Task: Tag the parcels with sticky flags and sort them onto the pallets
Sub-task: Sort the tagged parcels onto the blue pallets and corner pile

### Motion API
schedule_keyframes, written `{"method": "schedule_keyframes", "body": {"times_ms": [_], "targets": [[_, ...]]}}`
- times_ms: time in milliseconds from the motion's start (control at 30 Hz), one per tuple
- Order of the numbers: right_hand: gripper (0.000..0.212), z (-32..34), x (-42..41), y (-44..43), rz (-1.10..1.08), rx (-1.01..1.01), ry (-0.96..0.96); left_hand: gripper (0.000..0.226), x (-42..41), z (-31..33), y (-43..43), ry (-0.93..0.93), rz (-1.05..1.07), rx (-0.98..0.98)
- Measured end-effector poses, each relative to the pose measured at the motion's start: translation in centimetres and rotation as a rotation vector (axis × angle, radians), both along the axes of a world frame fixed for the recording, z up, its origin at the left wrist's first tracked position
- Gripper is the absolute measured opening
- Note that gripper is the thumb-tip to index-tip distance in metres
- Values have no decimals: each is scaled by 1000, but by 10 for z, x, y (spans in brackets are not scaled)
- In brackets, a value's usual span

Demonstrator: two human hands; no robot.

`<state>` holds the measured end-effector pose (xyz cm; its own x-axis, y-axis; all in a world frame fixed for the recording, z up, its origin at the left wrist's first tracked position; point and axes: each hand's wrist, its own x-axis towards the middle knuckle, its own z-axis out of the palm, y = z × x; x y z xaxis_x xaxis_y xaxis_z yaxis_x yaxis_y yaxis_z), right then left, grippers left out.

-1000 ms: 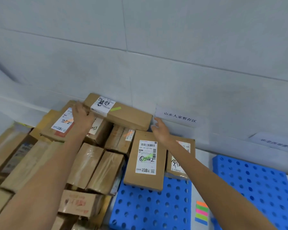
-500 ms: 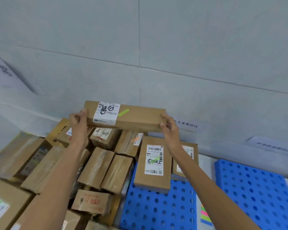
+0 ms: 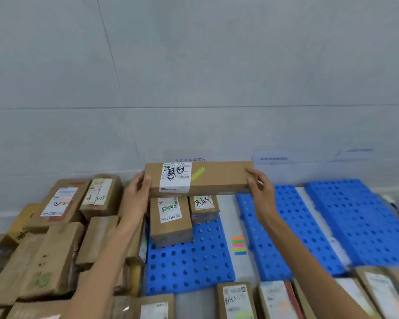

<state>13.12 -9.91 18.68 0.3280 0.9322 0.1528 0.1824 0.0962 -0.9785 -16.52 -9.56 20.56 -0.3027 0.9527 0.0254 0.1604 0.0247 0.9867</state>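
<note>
Pale grey wall panels (image 3: 194,77) fill the upper half of my view, with small paper signs (image 3: 272,158) stuck low along them; their print is too blurred to read. Below lie three blue perforated pallets side by side: the left pallet (image 3: 189,265), the middle pallet (image 3: 293,226) and the right pallet (image 3: 355,219).

I hold a long cardboard parcel (image 3: 219,180) level in the air with both hands, above the far edge of the left pallet. My left hand (image 3: 137,194) is closed around its left end, thumb on the front face. My right hand (image 3: 260,192) is closed around its right end, fingers wrapped over the corner. A white shipping label (image 3: 175,177) with black marker scrawl sits on the parcel's left part, and a yellow-green sticky flag (image 3: 198,173) is stuck at a slant just beside the label.

Under the held parcel, at the far edge of the left pallet, rest two smaller parcels: one labelled box (image 3: 171,222) towards me and a shorter box (image 3: 204,207) touching its right side. A pad of sticky flags (image 3: 238,245) in orange, green, pink, yellow-green and blue lies in the gap between the left and middle pallets.

A heap of brown parcels (image 3: 55,238) is piled against the left pallet's left edge. More labelled parcels (image 3: 274,300) line the near edge of my view.
</note>
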Motion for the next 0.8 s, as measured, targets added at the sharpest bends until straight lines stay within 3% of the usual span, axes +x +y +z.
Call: {"method": "schedule_keyframes", "body": {"times_ms": [100,300,567,800], "targets": [[23,-8,51,-22,-89,-21,-12,39,44,-6,-1,122,-146,8],[26,-37,151,-20,-136,-131,-13,34,140,-37,20,76,-310,-116],[38,-103,267,65,-135,-445,-49,37,261,-120,91,116,-350,-385],[53,-168,321,131,-45,-613,-118,27,328,-174,139,20,-309,-530]]}}
